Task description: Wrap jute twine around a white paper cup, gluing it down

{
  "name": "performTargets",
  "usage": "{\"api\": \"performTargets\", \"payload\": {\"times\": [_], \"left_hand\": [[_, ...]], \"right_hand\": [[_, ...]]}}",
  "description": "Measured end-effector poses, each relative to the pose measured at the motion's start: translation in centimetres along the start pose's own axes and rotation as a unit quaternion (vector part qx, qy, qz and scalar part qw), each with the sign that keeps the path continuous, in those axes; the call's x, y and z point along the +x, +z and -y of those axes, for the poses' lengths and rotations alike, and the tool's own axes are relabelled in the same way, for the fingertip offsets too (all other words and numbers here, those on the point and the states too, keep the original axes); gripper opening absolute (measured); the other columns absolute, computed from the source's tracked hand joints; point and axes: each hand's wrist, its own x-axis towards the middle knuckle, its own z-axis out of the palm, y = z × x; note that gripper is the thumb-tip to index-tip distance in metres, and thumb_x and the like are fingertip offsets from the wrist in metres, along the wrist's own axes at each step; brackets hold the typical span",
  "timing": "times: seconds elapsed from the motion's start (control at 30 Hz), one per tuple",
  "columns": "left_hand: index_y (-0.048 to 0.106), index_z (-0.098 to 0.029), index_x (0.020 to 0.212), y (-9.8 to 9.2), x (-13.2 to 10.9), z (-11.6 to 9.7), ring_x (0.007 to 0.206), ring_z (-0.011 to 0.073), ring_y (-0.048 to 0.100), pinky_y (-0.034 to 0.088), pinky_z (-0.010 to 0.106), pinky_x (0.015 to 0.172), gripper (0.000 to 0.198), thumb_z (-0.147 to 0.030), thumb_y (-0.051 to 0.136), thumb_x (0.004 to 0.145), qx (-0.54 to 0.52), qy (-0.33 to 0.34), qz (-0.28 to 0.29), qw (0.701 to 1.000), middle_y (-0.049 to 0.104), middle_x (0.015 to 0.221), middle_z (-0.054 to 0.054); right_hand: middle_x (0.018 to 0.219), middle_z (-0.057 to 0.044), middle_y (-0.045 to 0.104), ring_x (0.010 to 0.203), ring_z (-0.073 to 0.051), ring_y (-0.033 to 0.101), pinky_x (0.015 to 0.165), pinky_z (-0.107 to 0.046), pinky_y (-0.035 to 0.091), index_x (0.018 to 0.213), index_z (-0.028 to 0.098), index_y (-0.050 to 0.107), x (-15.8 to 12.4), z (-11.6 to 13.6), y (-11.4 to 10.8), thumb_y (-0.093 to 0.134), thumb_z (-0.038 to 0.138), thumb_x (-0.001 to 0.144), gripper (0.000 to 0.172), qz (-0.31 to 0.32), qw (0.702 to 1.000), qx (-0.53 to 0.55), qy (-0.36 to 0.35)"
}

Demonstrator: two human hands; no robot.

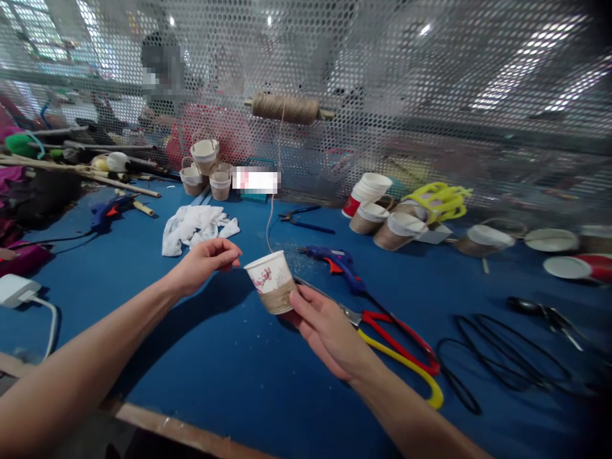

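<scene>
My right hand [325, 322] grips a white paper cup [268, 275] with a pink flower print, tilted above the blue table. Brown twine is wound round the lower half of the cup. From a spool [287, 109] on the mesh wall, a strand of twine [271, 220] hangs down to behind the cup's rim. Left of the cup, apart from it, my left hand [213, 260] has thumb and fingers pinched together; whatever they may hold is too small to make out. Large scissors [401, 347] with red and yellow handles lie partly under my right hand.
A blue glue gun [337, 262] and pliers [306, 220] lie behind the cup. A white cloth [196, 228] sits behind my left hand. Twine-wrapped cups [399, 231] stand back right, others [205, 156] are stacked back left. A black cable [502, 350] coils at right.
</scene>
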Motion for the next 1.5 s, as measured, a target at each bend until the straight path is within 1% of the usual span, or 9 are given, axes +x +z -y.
{"api": "performTargets", "payload": {"times": [0.23, 0.43, 0.57, 0.83, 1.03, 1.13, 1.2, 1.33, 1.5], "left_hand": [[0.051, -0.015, 0.065, 0.2, 0.1, -0.3, 0.05, 0.0083, 0.046, 0.037, 0.022, 0.052, 0.018, -0.031, 0.059, 0.07, 0.024, 0.011, -0.012, 1.0, 0.053, 0.055, -0.002], [0.041, -0.019, 0.059, -3.4, 1.6, -0.7, 0.05, 0.0102, 0.042, 0.034, 0.023, 0.051, 0.029, -0.035, 0.034, 0.082, 0.136, 0.077, -0.216, 0.964, 0.045, 0.055, -0.002], [0.054, -0.019, 0.074, -5.4, 1.9, -0.4, 0.055, 0.0131, 0.046, 0.034, 0.025, 0.057, 0.009, -0.026, 0.056, 0.068, 0.273, 0.079, -0.265, 0.921, 0.052, 0.063, -0.002], [0.055, -0.02, 0.054, -5.3, 1.7, 1.1, 0.066, 0.0212, 0.054, 0.037, 0.03, 0.062, 0.01, -0.015, 0.061, 0.061, 0.441, 0.024, -0.204, 0.874, 0.057, 0.066, 0.004], [0.058, -0.018, 0.084, -2.9, 0.7, -0.8, 0.074, 0.0197, 0.054, 0.04, 0.032, 0.071, 0.016, -0.029, 0.058, 0.072, 0.435, 0.076, -0.171, 0.881, 0.059, 0.084, 0.006], [0.055, -0.015, 0.095, -0.8, 0.0, -0.6, 0.075, 0.0176, 0.056, 0.043, 0.031, 0.071, 0.028, -0.037, 0.051, 0.078, 0.232, 0.102, -0.032, 0.967, 0.061, 0.085, 0.007], [0.051, -0.015, 0.105, 0.3, -0.5, -0.2, 0.085, 0.0183, 0.057, 0.044, 0.033, 0.077, 0.036, -0.037, 0.054, 0.077, 0.115, 0.083, 0.044, 0.989, 0.06, 0.095, 0.008], [0.043, -0.016, 0.117, 1.8, -1.2, 0.4, 0.093, 0.0215, 0.058, 0.041, 0.039, 0.088, 0.058, -0.036, 0.067, 0.068, -0.001, -0.011, 0.122, 0.992, 0.061, 0.1, 0.01], [0.056, -0.012, 0.106, 3.7, -2.0, 0.8, 0.106, 0.0253, 0.054, 0.036, 0.039, 0.094, 0.057, -0.037, 0.076, 0.059, -0.112, -0.047, 0.207, 0.971, 0.059, 0.113, 0.015]], "right_hand": [[0.11, -0.005, 0.064, 0.104, -0.019, 0.056, 0.1, -0.038, 0.033, 0.099, 0.022, 0.064, 0.4, -0.2, -0.4, 0.065, 0.031, 0.075, 0.025, -0.007, 1.0, 0.002, -0.012], [0.109, -0.008, 0.064, 0.109, -0.023, 0.053, 0.102, -0.044, 0.03, 0.102, 0.02, 0.061, 0.9, -0.4, -0.8, 0.071, 0.03, 0.067, 0.038, -0.008, 0.998, -0.062, 0.011], [0.109, -0.009, 0.062, 0.108, -0.025, 0.054, 0.1, -0.047, 0.033, 0.099, 0.021, 0.058, 1.2, -0.7, -0.9, 0.073, 0.032, 0.065, 0.04, -0.016, 0.992, -0.122, 0.013], [0.109, -0.009, 0.059, 0.104, -0.025, 0.056, 0.095, -0.045, 0.04, 0.1, 0.024, 0.048, 1.3, -1.3, -0.4, 0.07, 0.028, 0.064, 0.043, -0.027, 0.973, -0.226, -0.049], [0.109, -0.008, 0.06, 0.102, -0.022, 0.056, 0.095, -0.043, 0.039, 0.101, 0.022, 0.051, 1.2, -1.3, -0.4, 0.071, 0.028, 0.065, 0.042, -0.049, 0.965, -0.246, -0.079], [0.101, -0.005, 0.065, 0.097, -0.021, 0.058, 0.094, -0.042, 0.039, 0.096, 0.021, 0.057, 1.1, -1.2, -0.4, 0.07, 0.033, 0.066, 0.035, -0.043, 0.98, -0.186, -0.055], [0.1, -0.006, 0.066, 0.094, -0.021, 0.06, 0.089, -0.041, 0.042, 0.096, 0.018, 0.059, 1.0, -1.2, -0.4, 0.067, 0.038, 0.068, 0.035, -0.044, 0.985, -0.162, -0.046], [0.106, -0.008, 0.064, 0.094, -0.022, 0.06, 0.08, -0.038, 0.047, 0.098, 0.018, 0.06, 0.8, -1.3, -0.4, 0.063, 0.044, 0.071, 0.038, -0.04, 0.99, -0.127, -0.045], [0.109, -0.007, 0.063, 0.102, -0.021, 0.057, 0.089, -0.038, 0.043, 0.1, 0.02, 0.058, 0.8, -1.6, 0.0, 0.069, 0.039, 0.067, 0.04, -0.042, 0.992, -0.098, -0.068]]}}
